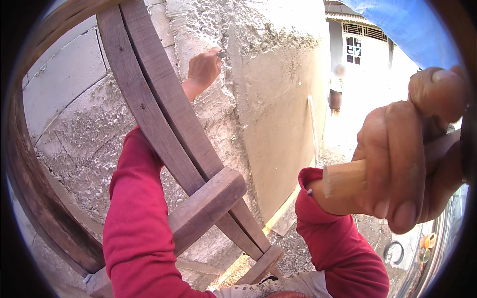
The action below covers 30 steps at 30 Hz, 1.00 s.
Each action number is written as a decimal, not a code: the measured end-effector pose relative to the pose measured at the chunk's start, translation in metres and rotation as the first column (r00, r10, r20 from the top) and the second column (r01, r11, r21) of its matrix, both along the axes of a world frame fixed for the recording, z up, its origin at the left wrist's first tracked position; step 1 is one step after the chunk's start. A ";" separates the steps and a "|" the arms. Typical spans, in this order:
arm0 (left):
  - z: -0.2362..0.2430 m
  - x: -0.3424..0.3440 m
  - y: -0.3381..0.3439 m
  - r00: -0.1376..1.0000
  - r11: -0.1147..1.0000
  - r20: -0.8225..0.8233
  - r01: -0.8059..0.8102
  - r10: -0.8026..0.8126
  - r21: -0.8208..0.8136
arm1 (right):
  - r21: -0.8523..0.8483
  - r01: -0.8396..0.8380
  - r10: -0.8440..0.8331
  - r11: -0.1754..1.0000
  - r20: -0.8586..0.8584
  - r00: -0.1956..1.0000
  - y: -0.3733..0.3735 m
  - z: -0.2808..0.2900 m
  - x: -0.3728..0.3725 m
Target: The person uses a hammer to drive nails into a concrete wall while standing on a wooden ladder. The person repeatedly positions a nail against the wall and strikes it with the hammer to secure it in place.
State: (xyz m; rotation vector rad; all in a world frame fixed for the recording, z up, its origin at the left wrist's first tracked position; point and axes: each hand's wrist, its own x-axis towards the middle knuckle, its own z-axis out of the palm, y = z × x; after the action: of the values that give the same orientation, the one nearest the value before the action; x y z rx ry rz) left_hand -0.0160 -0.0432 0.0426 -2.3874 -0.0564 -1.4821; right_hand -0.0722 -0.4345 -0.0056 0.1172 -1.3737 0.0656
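My left hand [202, 69] reaches past a wooden ladder [164, 104] to the rough wall [208, 22]. Its fingers are closed on a short dark metal piece [221, 53], whose end is at the plaster's broken edge; its exact kind cannot be made out. Raised close at the right, my right hand [397, 154] wraps round a thick pale wooden handle [345, 179]. The butt of that handle sticks out toward the wall, while the tool's other end is lost in the dark rim. The ladder's rail hides part of my left forearm.
Smooth grey plaster [278, 124] covers the wall right of the rough strip, and pale blocks [64, 74] show at left. A thin pole [313, 129] leans on the wall. Farther off stands a person [336, 92] before a house, below a blue tarp [412, 25].
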 end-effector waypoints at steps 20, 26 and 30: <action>-0.042 0.023 0.020 0.988 0.941 -0.018 0.152 -0.153 0.303 | -0.729 0.612 -0.898 0.306 -0.008 0.439 0.120 -0.185 0.055; -0.038 0.020 0.020 0.996 0.975 -0.052 0.086 -0.077 0.203 | -0.487 0.862 -0.953 0.138 0.170 0.249 0.139 -0.161 0.061; -0.028 0.021 0.018 0.995 0.992 -0.066 0.081 -0.074 0.099 | -0.376 0.919 -0.972 0.119 0.143 0.184 0.146 -0.143 0.067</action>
State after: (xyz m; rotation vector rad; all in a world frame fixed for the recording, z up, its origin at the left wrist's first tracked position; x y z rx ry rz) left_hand 0.0050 -0.0251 0.0148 -2.3761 0.1249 -1.4074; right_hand -0.0056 -0.2883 -0.1484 -1.1583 -1.0164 -0.7916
